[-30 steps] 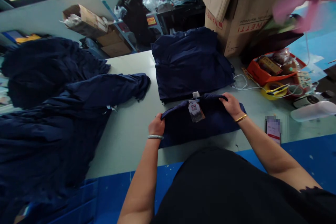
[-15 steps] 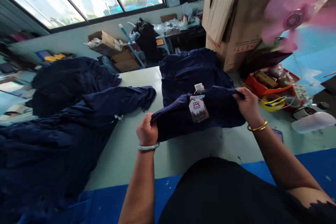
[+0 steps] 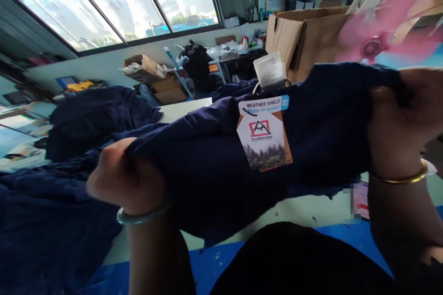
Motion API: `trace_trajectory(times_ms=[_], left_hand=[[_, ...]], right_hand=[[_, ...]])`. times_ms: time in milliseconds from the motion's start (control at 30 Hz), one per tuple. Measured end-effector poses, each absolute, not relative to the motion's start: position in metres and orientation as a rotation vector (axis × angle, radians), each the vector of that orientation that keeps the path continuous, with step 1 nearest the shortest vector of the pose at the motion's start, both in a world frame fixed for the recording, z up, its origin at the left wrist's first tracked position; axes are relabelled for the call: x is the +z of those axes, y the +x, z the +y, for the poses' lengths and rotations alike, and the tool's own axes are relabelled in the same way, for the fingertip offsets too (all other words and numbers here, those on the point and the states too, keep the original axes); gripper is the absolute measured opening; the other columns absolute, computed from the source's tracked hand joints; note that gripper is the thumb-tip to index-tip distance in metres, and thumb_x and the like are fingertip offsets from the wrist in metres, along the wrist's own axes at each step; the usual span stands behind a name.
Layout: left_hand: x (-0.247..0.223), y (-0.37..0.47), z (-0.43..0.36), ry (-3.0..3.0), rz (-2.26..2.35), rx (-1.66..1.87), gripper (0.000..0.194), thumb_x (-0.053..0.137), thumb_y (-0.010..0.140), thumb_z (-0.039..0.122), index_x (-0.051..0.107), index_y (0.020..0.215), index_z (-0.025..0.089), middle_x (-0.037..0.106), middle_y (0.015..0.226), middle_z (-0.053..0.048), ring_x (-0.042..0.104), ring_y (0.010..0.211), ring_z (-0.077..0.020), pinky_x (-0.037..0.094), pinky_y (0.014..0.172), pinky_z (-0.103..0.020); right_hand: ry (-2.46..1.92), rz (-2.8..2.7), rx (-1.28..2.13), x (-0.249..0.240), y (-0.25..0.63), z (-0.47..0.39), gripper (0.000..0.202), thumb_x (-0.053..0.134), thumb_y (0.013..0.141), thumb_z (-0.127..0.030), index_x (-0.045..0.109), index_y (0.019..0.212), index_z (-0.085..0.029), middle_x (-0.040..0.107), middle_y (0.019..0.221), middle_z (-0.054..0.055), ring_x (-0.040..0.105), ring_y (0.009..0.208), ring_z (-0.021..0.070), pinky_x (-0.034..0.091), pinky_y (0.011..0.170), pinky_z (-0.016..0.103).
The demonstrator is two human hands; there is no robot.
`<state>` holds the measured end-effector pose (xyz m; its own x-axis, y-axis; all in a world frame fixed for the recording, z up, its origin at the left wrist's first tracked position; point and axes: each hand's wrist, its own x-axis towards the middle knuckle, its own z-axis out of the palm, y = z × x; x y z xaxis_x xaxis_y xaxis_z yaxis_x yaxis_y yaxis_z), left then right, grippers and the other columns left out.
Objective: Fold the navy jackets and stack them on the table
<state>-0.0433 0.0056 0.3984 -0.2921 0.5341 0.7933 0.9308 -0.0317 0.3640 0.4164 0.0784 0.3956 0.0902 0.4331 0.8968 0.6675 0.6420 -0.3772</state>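
Observation:
A navy garment (image 3: 204, 161) is stretched between my two hands, held up close to the camera above the table. My left hand (image 3: 128, 177) grips its upper edge at the left, fingers closed. At the right, my right hand (image 3: 403, 122) is closed on the same edge. A printed hang tag (image 3: 263, 140) with a mountain logo and trees dangles from the middle of that edge. Above it stands a white label (image 3: 270, 71). Which kind of garment it is, I cannot tell. Behind it, more navy cloth (image 3: 238, 90) is mostly hidden.
Heaped navy garments (image 3: 51, 207) cover the left side, with another dark pile (image 3: 100, 120) behind. At the back right stands a large cardboard box (image 3: 321, 39) beside a spinning pink fan (image 3: 372, 48). A phone (image 3: 362, 200) lies on the pale table (image 3: 297, 212) near my right forearm.
Both hands have lifted the garment up and toward the camera, and they are now wider apart in view. The tag and label appear much larger.

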Motion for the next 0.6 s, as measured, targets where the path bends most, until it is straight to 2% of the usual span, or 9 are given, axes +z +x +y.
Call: trace_trajectory(times_ms=[100, 200, 267, 333, 400, 433, 500, 600], left_hand=[[0.373, -0.051, 0.039, -1.448, -1.891, -0.938, 0.036, 0.045, 0.101, 0.049, 0.072, 0.112, 0.027, 0.073, 0.095, -0.008, 0.068, 0.087, -0.0281, 0.046, 0.072, -0.038], [0.327, -0.054, 0.081, -1.636, -2.056, -0.628, 0.039, 0.043, 0.102, 0.045, 0.072, 0.112, 0.021, 0.074, 0.093, -0.010, 0.068, 0.084, -0.0270, 0.043, 0.068, -0.035], [0.292, -0.054, 0.108, -1.738, -2.168, -0.458, 0.034, 0.045, 0.101, 0.036, 0.071, 0.115, 0.019, 0.075, 0.099, -0.012, 0.069, 0.091, -0.0277, 0.044, 0.073, -0.035], [0.258, -0.051, 0.131, -1.814, -2.276, -0.327, 0.034, 0.043, 0.100, 0.028, 0.071, 0.117, 0.019, 0.075, 0.105, -0.014, 0.069, 0.101, -0.0295, 0.046, 0.083, -0.037], [0.226, -0.047, 0.150, -1.858, -2.410, -0.253, 0.035, 0.043, 0.100, 0.030, 0.069, 0.121, 0.019, 0.074, 0.115, -0.017, 0.067, 0.114, -0.0322, 0.046, 0.096, -0.042], [0.210, -0.044, 0.156, -1.857, -2.485, -0.240, 0.036, 0.045, 0.100, 0.033, 0.066, 0.125, 0.018, 0.072, 0.122, -0.018, 0.064, 0.122, -0.0334, 0.044, 0.103, -0.044], [0.178, -0.037, 0.161, -1.861, -2.600, -0.222, 0.048, 0.052, 0.098, 0.041, 0.057, 0.139, 0.016, 0.062, 0.144, -0.022, 0.051, 0.141, -0.0352, 0.035, 0.117, -0.051], [0.128, -0.025, 0.142, -1.976, -2.628, -0.126, 0.074, 0.060, 0.094, 0.045, 0.037, 0.158, 0.015, 0.037, 0.167, -0.021, 0.026, 0.158, -0.0345, 0.012, 0.129, -0.058]], right_hand=[[-1.033, -1.604, -0.215, 0.376, 0.405, 0.119, 0.025, 0.053, 0.102, -0.044, 0.069, 0.115, -0.029, 0.071, 0.105, 0.004, 0.068, 0.111, 0.0287, 0.060, 0.083, 0.039], [-1.171, -1.717, -0.077, 0.322, 0.384, 0.170, 0.022, 0.060, 0.099, -0.041, 0.070, 0.105, -0.023, 0.075, 0.101, 0.005, 0.072, 0.095, 0.0244, 0.058, 0.086, 0.038], [-1.306, -1.750, 0.054, 0.276, 0.370, 0.199, 0.019, 0.061, 0.097, -0.035, 0.072, 0.103, -0.021, 0.077, 0.098, 0.006, 0.073, 0.093, 0.0257, 0.057, 0.085, 0.038], [-1.427, -1.783, 0.152, 0.233, 0.359, 0.221, 0.020, 0.060, 0.097, -0.031, 0.073, 0.109, -0.021, 0.079, 0.100, 0.007, 0.073, 0.096, 0.0263, 0.056, 0.088, 0.037], [-1.493, -1.852, 0.270, 0.198, 0.351, 0.237, 0.027, 0.057, 0.098, -0.028, 0.071, 0.120, -0.020, 0.078, 0.115, 0.010, 0.071, 0.109, 0.0266, 0.053, 0.098, 0.038], [-1.521, -1.894, 0.325, 0.182, 0.347, 0.241, 0.033, 0.057, 0.098, -0.026, 0.069, 0.128, -0.020, 0.074, 0.128, 0.013, 0.067, 0.119, 0.0272, 0.051, 0.104, 0.040], [-1.596, -1.972, 0.414, 0.155, 0.340, 0.243, 0.049, 0.060, 0.097, -0.025, 0.059, 0.145, -0.018, 0.056, 0.154, 0.017, 0.055, 0.139, 0.0306, 0.042, 0.117, 0.049], [-1.706, -2.081, 0.495, 0.112, 0.332, 0.218, 0.069, 0.062, 0.094, -0.029, 0.041, 0.160, -0.020, 0.031, 0.170, 0.021, 0.037, 0.153, 0.0362, 0.028, 0.123, 0.063]])
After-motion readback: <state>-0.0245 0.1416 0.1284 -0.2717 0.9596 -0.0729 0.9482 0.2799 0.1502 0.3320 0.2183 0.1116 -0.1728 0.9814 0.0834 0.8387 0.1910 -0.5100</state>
